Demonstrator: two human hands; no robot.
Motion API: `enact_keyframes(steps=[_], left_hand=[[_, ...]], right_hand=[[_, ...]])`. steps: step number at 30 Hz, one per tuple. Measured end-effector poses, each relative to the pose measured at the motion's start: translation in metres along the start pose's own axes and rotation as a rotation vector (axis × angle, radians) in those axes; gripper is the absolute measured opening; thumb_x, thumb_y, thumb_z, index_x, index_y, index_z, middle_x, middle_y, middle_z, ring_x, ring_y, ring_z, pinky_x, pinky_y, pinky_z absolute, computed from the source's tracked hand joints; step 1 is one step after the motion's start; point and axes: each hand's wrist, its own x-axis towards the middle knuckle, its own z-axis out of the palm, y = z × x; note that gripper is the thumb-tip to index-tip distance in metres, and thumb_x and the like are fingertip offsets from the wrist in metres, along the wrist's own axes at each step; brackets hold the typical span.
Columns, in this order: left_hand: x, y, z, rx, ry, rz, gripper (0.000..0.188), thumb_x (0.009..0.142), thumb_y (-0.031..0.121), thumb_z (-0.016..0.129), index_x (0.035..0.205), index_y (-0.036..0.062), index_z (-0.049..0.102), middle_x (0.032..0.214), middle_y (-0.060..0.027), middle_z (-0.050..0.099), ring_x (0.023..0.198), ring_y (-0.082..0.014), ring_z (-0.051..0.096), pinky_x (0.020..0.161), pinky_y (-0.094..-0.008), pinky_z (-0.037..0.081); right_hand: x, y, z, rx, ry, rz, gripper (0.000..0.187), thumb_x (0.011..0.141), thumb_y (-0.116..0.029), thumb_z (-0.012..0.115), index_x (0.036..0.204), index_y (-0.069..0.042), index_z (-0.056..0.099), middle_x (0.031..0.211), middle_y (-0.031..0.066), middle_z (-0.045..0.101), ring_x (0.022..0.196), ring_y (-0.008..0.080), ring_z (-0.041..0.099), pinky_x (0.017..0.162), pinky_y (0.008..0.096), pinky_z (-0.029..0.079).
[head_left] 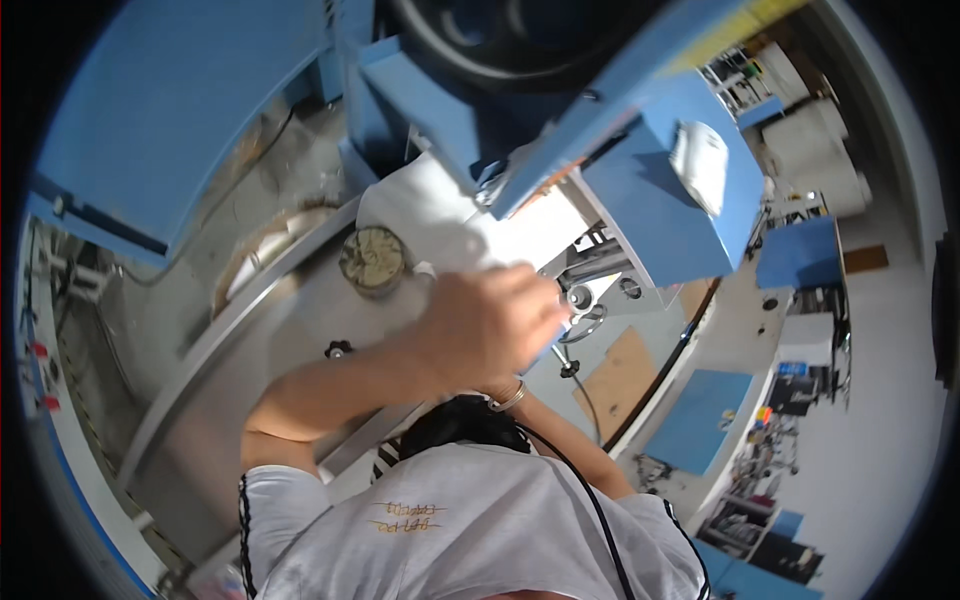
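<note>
The silver round metal fitting [580, 297] sits below the blue box-shaped machine housing [665, 200], just beside the left hand [497, 318]. The left hand is motion-blurred, fingers bent; whether it grasps anything cannot be told. The right hand [497, 386] is mostly hidden behind it, so its state cannot be determined. A round, khaki, crumpled-topped item [373, 258] stands on the grey curved-edge counter [255, 355].
</note>
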Motion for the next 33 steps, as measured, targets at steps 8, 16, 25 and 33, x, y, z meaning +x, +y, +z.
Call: enact_keyframes(steps=[8,16,25,33], left_hand=[[-0.010,-0.103,0.007,-0.099,0.274,-0.355,0.034,0.069,0.012,0.070,0.097,-0.0039,0.060,0.087,-0.0132,0.057,0.086,-0.0288,0.056,0.076,-0.0351,0.048],[0.020,-0.122,0.012,-0.481,-0.042,-0.414,0.036,0.074,0.015,0.067,0.102,-0.0061,0.060,0.095,-0.0144,0.057,0.086,-0.0295,0.056,0.075,-0.0362,0.045],[0.031,-0.143,0.020,-0.491,-0.026,-0.204,0.028,0.071,0.012,0.069,0.093,-0.0039,0.063,0.086,-0.0118,0.055,0.085,-0.0269,0.053,0.074,-0.0351,0.044],[0.053,-0.143,0.023,-0.403,-0.125,-0.194,0.020,0.073,0.017,0.067,0.078,-0.0016,0.062,0.079,-0.0107,0.050,0.085,-0.0265,0.051,0.073,-0.0370,0.043]], right_hand=[[0.030,-0.028,-0.015,0.117,-0.164,0.133,0.008,0.073,-0.005,0.070,0.076,-0.005,0.063,0.057,0.0056,0.052,0.048,0.0173,0.049,0.046,0.0279,0.038],[0.033,-0.029,-0.020,0.123,-0.203,0.172,0.006,0.072,-0.004,0.069,0.074,-0.005,0.064,0.058,0.0064,0.053,0.047,0.0195,0.050,0.046,0.0299,0.039],[0.037,-0.029,-0.024,0.145,-0.262,0.241,0.006,0.072,-0.003,0.069,0.076,-0.002,0.065,0.061,0.0077,0.057,0.051,0.0212,0.054,0.048,0.0307,0.041],[0.036,-0.028,-0.022,0.148,-0.222,0.212,0.006,0.070,-0.002,0.069,0.075,-0.003,0.067,0.058,0.0064,0.054,0.050,0.0191,0.051,0.047,0.0291,0.039]])
